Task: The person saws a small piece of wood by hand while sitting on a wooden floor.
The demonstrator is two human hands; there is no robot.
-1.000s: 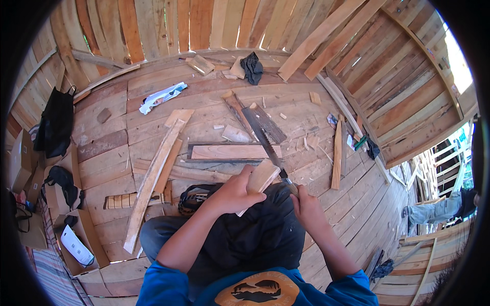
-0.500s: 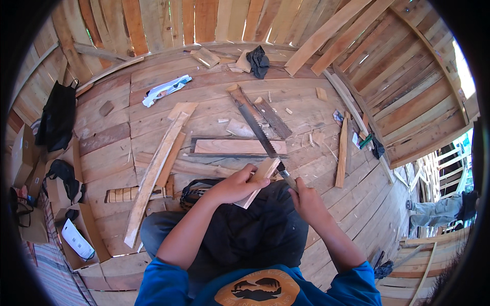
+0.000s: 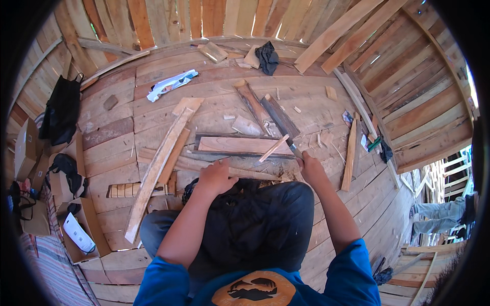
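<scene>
My right hand (image 3: 311,168), centre right: closed round saw (image 3: 294,148), seemingly aimed away from me. My left hand (image 3: 215,178), near centre: fingers apart.

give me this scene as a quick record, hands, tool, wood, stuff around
left hand: nothing seen in it, thumb apart from the fingers
right hand: closed on the handle of the saw
saw direction: pointing away from the person, up and left in the picture
small light wood piece: appears across the flat plank; touching or above it, cannot tell
left side: open cardboard box, black bag
far side: upright plank wall
far right: another person's legs
</scene>
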